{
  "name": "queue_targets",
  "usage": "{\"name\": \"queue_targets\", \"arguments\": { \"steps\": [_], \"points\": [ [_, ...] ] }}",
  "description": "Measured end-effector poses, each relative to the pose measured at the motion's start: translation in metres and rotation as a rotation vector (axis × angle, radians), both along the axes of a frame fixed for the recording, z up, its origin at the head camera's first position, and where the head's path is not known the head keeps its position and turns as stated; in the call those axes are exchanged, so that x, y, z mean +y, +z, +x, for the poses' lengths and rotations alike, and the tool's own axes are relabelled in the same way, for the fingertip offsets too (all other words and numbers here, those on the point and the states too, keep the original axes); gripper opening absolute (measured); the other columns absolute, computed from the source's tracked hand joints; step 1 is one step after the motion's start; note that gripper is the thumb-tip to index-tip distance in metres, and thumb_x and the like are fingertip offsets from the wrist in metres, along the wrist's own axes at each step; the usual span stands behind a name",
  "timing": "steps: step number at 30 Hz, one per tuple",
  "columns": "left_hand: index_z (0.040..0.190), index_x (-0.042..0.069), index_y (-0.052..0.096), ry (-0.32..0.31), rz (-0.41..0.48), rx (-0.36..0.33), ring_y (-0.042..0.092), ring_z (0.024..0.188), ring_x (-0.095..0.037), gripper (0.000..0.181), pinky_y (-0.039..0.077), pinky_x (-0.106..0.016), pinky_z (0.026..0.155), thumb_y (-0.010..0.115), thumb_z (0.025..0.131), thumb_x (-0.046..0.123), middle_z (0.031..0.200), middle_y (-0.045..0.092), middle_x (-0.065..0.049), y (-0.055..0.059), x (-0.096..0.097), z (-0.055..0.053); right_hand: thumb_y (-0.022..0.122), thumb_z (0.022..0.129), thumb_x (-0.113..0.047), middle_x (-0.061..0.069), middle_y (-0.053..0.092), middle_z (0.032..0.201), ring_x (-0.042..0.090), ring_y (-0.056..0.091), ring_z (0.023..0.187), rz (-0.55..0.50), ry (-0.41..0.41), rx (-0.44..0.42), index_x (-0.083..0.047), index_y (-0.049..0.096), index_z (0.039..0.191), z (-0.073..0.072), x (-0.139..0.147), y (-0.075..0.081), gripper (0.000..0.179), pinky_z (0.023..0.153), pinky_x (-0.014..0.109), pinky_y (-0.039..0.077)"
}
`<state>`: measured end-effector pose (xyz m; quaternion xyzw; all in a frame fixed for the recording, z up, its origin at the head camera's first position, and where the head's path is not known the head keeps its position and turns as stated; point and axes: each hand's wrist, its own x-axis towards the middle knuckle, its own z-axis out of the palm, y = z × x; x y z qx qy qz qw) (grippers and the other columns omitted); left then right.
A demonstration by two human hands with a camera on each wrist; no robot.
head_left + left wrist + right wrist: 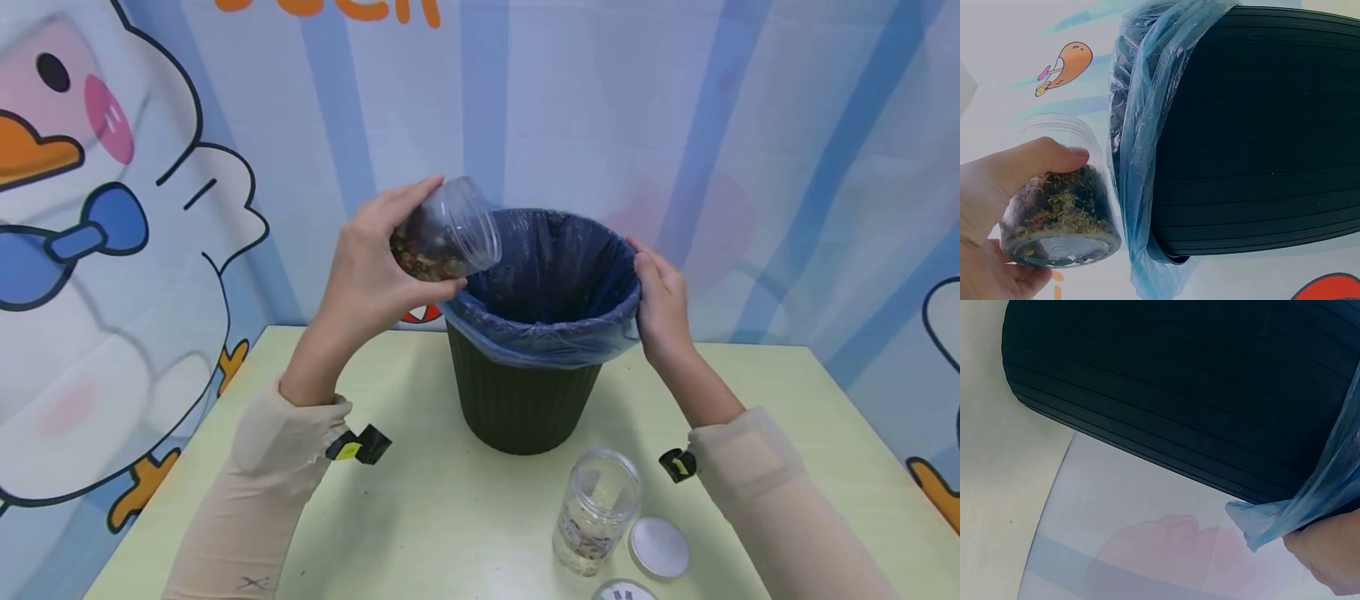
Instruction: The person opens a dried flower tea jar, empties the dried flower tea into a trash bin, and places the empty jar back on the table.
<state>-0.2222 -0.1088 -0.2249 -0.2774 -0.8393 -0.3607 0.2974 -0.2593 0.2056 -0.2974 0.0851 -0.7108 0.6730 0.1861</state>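
Observation:
My left hand [371, 258] grips a transparent plastic jar [442, 229] partly filled with dark, loose dried bits like dried herbs or flower tea. In the head view the jar tilts, its open mouth over the near left rim of a black ribbed trash bin [525, 396]. A blue plastic bag [555, 333] lines the bin and folds over its rim. At the bin's right side, my right hand [663, 300] holds the rim through the bag, with the thumb on top. The left wrist view shows the thumb pressed along the jar's side and the dried bits [1063, 203] inside.
A second transparent jar [596, 512] without a lid stands on the pale green table [420, 500], right of the middle. Beside it lie a white lid [659, 547] and another lid [624, 591] cut off by the frame. A printed cloth backdrop [570, 100] hangs behind the table.

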Motion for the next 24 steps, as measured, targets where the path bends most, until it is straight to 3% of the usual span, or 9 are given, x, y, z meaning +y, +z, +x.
{"name": "queue_targets", "arguments": {
  "steps": [24],
  "points": [
    [0.147,0.019,0.052,-0.014,-0.057,0.061,0.038,0.133,-0.026,0.087,0.045,-0.051,0.097,0.091,0.069,0.009,0.145,0.047,-0.008,0.0004,0.0096,-0.0094,0.033,0.11,-0.024,0.013,0.035,0.157,0.025,0.027,0.147,0.029,0.012,0.013,0.002,0.041,0.149,-0.0001,0.0022,-0.0014,0.048,0.119,0.037,0.02]
  ]
}}
